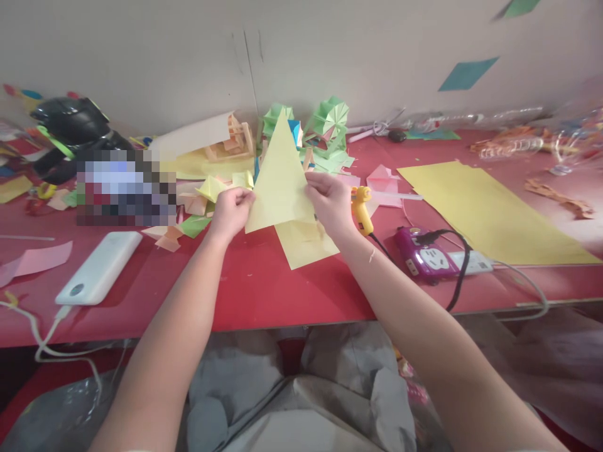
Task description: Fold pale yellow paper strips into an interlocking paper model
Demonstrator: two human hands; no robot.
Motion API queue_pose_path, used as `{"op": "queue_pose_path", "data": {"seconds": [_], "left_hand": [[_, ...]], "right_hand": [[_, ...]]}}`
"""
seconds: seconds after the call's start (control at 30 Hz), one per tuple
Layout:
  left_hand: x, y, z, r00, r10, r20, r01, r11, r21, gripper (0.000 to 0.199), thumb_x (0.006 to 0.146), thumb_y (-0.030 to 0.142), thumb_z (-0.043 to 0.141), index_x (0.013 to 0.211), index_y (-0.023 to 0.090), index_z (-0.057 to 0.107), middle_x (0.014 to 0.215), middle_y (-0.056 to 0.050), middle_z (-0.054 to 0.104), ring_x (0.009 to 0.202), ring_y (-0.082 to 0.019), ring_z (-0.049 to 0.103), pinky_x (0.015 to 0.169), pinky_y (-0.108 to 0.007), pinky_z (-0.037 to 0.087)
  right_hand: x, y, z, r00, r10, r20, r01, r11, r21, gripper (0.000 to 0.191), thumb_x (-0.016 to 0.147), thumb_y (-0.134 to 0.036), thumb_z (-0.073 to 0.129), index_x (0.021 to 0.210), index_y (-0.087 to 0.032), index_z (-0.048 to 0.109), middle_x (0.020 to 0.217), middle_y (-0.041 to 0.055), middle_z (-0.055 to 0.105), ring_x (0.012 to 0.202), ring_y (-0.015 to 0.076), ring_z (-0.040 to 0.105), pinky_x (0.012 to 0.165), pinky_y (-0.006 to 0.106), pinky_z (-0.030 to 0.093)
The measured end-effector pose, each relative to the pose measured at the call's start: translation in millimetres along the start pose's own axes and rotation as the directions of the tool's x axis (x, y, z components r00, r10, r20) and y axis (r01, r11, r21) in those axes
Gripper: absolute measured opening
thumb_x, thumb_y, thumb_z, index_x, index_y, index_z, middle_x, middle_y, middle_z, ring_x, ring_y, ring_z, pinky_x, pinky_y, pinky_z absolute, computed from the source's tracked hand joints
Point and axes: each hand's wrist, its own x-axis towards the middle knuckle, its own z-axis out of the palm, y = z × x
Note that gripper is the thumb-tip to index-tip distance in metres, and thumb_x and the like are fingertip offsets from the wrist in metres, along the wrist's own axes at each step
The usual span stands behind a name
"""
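Between my two hands a pale yellow paper triangle [280, 176] is held up, its point away from me. My left hand [232, 213] pinches its left edge, thumb and fingers together. On the right edge, my right hand [328, 199] grips the paper in the same way, fingers stretched along it. Beneath the triangle, another yellow paper piece [301, 251] lies on the red table [282, 298]. Just right of my right hand sits a yellow glue gun [362, 210]. Some folded yellow and peach paper scraps [193, 199] lie beside my left hand.
Green folded-paper wheels [331, 118] stand at the back by the wall. A purple power adapter [426, 254] with cables and a large yellow sheet [490, 213] lie on the right. On the left are a white power bank [100, 269] and a blurred-out object [126, 188].
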Motion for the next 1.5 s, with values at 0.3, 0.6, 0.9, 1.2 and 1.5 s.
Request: {"op": "queue_pose_path", "data": {"seconds": [0.3,0.6,0.9,1.2,1.5], "left_hand": [[-3,5,-13.9,0.991,-0.058,0.121,0.054,0.998,0.033,0.016,0.082,0.031,0.066,0.079,0.016,0.07,0.077,-0.006,0.072,0.077,-0.021,0.068,0.074,-0.033,0.051],[-5,3,-25.2,0.934,-0.11,0.34,0.066,0.989,0.136,0.028,0.078,0.046,0.07,0.081,0.018,0.068,0.083,-0.006,0.071,0.08,-0.023,0.065,0.076,-0.036,0.048],[-7,18,-13.8,0.95,0.024,0.31,-0.098,0.969,0.226,0.024,0.087,0.04,0.056,0.08,0.018,0.064,0.077,-0.003,0.064,0.077,-0.02,0.059,0.072,-0.032,0.044],[-12,16,-18.3,0.933,-0.035,0.357,-0.115,0.913,0.392,0.018,0.085,0.034,0.058,0.077,0.021,0.068,0.076,-0.002,0.067,0.076,-0.022,0.06,0.069,-0.034,0.042],[-22,33,-5.6,0.896,0.078,0.438,-0.317,0.803,0.504,0.017,0.084,0.018,0.056,0.076,0.024,0.07,0.073,-0.004,0.067,0.08,-0.027,0.059,0.088,-0.045,0.043]], "right_hand": [[-3,-4,-2,0.963,0.2,0.182,-0.194,0.98,-0.051,0.037,0.074,-0.015,0.066,0.111,-0.014,0.068,0.096,0.0113,0.077,0.092,0.0253,0.076,0.085,0.042,0.063],[-5,-7,-1,0.948,0.236,0.212,-0.263,0.958,0.11,0.025,0.076,-0.028,0.076,0.097,-0.019,0.067,0.095,0.0093,0.078,0.089,0.0252,0.076,0.08,0.04,0.064],[-8,-7,4,0.911,0.298,0.284,-0.34,0.934,0.11,0.023,0.069,-0.012,0.071,0.091,-0.018,0.066,0.09,0.0069,0.077,0.079,0.0224,0.074,0.075,0.04,0.064],[0,-4,-4,0.996,0.029,0.081,-0.012,0.978,-0.206,0.029,0.081,-0.023,0.069,0.11,-0.02,0.065,0.095,0.0058,0.073,0.082,0.0175,0.07,0.079,0.035,0.058],[-14,-16,-2,0.889,0.031,0.457,0.348,0.603,-0.718,0.014,0.088,-0.029,0.068,0.087,-0.023,0.081,0.088,0.006,0.078,0.089,0.0258,0.069,0.09,0.042,0.045]]}}
